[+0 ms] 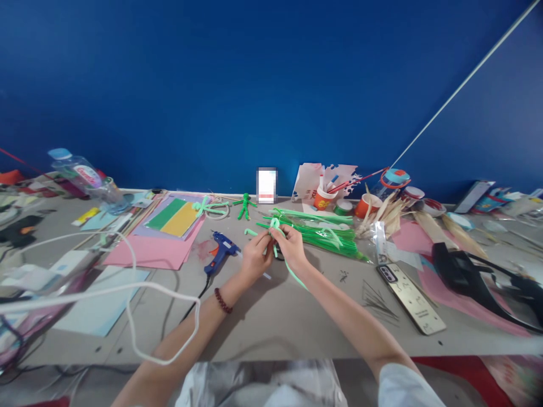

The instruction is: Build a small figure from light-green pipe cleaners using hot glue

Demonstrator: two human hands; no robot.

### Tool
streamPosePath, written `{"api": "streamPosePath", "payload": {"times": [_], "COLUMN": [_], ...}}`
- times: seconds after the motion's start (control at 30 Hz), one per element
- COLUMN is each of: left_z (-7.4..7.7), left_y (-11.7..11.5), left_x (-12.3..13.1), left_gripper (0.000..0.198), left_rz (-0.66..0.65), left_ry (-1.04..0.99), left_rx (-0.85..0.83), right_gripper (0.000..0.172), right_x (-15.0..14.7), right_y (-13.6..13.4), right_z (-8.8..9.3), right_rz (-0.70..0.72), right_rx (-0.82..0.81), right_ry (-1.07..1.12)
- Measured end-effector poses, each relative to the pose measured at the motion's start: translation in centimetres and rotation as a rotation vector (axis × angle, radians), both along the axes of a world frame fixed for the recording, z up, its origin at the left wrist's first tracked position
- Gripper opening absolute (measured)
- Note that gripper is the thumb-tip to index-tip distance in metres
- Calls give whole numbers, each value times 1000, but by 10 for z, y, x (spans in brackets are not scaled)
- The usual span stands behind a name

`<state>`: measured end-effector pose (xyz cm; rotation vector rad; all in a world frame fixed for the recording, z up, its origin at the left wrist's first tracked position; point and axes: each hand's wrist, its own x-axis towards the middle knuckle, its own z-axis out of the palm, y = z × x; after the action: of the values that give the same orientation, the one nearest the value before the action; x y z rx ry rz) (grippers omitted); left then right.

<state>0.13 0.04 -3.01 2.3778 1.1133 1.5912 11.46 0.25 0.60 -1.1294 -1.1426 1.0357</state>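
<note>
Both my hands meet over the middle of the table, around a pale green pipe cleaner (296,278) that is coiled into a loop at its top. My left hand (256,255) is closed on its left side, fingertips pinching below the loop. With thumb and fingers, my right hand (292,245) grips the same piece from the right; a loose end trails down under the right wrist. Just behind lies a bag of green pipe cleaners (326,236). A short bent pale green piece (251,232) rests left of the hands. Farther back is a green pipe-cleaner figure (245,207).
A blue glue gun (220,251) lies to the left, near pink paper (148,251). White cable (167,288) loops across the left foreground. On the right are a phone (411,299) and dark wires (379,302). A red cup of pens (324,199) stands at the back.
</note>
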Motion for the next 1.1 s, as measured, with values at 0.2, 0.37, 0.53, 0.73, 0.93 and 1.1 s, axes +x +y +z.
{"api": "streamPosePath", "payload": {"times": [0.2,0.37,0.53,0.73,0.93,1.1], "left_z": [0,-5,-7,-3,6,14], "left_y": [0,2,2,2,1,-3], "left_x": [0,-1,-2,-2,-2,-1], "left_gripper": [20,21,20,16,9,12], "left_rz": [30,30,25,-21,-47,-80], "left_ry": [12,26,25,-29,-153,-226], "left_rx": [70,94,93,49,-70,-112], "right_gripper": [33,32,30,27,22,23], "right_x": [0,-1,0,2,3,8], "right_y": [-1,-3,-4,-1,-3,2], "right_z": [-1,2,2,1,7,10], "right_rz": [-1,5,18,21,-52,38], "right_rx": [3,4,18,62,237,84], "right_ry": [-2,41,40,-46,-233,0]}}
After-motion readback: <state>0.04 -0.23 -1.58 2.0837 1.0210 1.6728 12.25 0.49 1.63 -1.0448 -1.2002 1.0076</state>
